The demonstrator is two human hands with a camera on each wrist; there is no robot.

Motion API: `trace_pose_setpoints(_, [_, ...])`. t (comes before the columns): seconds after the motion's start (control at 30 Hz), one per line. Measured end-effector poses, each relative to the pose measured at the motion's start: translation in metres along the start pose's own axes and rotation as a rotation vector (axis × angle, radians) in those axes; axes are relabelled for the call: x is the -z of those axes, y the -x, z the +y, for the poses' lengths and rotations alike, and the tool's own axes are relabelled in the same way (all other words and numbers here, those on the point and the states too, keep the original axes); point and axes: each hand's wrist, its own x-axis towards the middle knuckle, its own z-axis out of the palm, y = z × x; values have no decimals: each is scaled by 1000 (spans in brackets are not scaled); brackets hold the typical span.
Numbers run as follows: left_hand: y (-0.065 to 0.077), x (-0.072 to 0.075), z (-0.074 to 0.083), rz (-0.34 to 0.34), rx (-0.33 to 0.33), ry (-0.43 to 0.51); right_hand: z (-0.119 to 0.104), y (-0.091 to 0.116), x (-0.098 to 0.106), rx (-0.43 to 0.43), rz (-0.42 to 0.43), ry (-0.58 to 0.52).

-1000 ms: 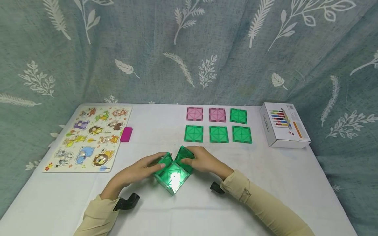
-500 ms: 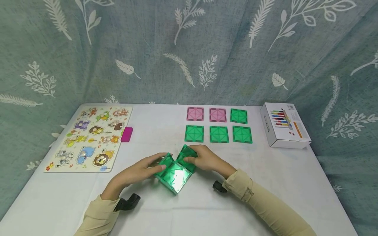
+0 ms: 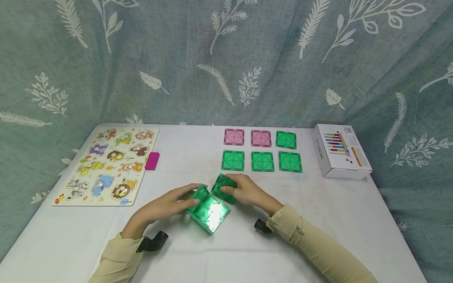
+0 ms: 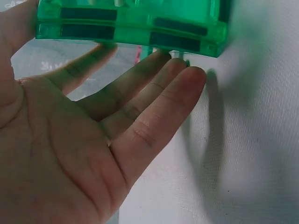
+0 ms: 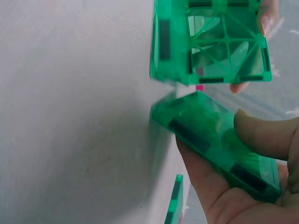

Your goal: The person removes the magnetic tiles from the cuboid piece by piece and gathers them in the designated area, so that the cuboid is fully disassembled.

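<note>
Near the front middle of the table, my left hand [image 3: 170, 205] holds several clear green magnetic tiles [image 3: 211, 212] joined at their edges, with a flat face and upright sides. Its thumb lies on one side tile while the other fingers reach behind and below; in the left wrist view the fingers [image 4: 154, 116] extend under the tiles' edge [image 4: 126, 23]. My right hand [image 3: 247, 190] pinches another green magnetic piece [image 5: 210, 140] between thumb and fingers. The right wrist view shows this piece tilted, with a narrow gap between it and the joined tiles [image 5: 226, 44].
Two pink tiles [image 3: 234, 137] and several green tiles [image 3: 262, 161] lie flat in two rows behind the hands. An animal puzzle board [image 3: 106, 167] lies at left, a magenta block [image 3: 152, 161] at its edge. A white box [image 3: 341, 150] stands at right.
My right hand has shifted slightly right with its green piece, away from the joined tiles. The joined tiles have tilted a little to the right in my left hand, which stays nearly in place.
</note>
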Motion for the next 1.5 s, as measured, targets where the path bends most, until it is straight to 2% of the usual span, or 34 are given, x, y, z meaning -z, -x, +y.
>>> trace_pose_setpoints(0.2, [1,-1,1,-16,22,4,1,3,5,-78,54,34])
trace_pose_setpoints(0.53, [2,0,1,-10,11,-42,7,5,14,-65,38,16])
trace_pose_setpoints(0.7, [5,2,-1,-10,26,-33,9,2,17,-94,21,40])
trace_pose_setpoints(1.07, [15,6,-5,-22,35,107,16,-9,20,-123,22,96])
trace_pose_setpoints(1.27, [18,7,-7,-41,33,133,19,-13,16,-106,19,83])
trace_pose_setpoints(1.5, [22,8,-6,-65,26,171,18,-15,14,-86,53,133])
